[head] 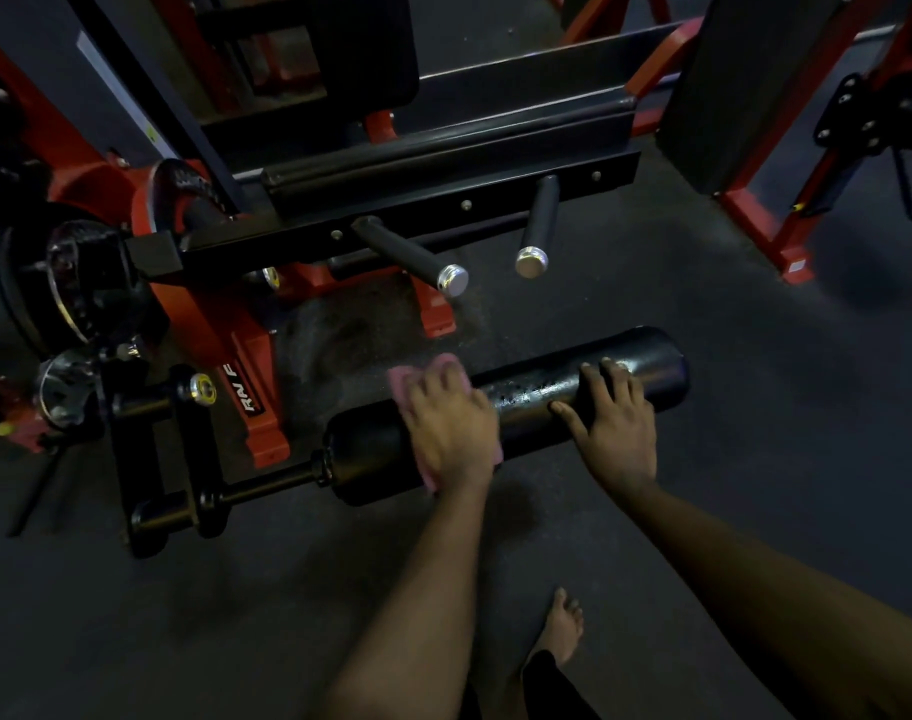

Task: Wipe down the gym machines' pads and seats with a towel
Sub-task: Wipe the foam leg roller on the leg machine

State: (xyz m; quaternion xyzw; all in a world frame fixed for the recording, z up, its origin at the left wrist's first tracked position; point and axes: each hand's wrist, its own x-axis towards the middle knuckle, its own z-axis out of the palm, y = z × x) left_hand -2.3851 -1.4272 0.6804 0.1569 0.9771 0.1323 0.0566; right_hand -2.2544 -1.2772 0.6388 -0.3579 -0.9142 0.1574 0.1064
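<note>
Head view: left hand (451, 420) is pressing the pink towel (403, 383) onto the roller pad (534, 394), low beside the machine. Its fingers are laid over the cloth, not pinching. Right hand (619, 426) is bracing the pad's right end, fingers spread. Droplets are showing between the hands, so wiping lengthwise toward them while stopping the roller turning looks best.

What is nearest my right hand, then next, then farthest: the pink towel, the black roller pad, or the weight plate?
1. Black roller pad: the right hand rests on it.
2. Pink towel: to the left on the pad, under the left hand.
3. Weight plate: far left, on the machine.
</note>
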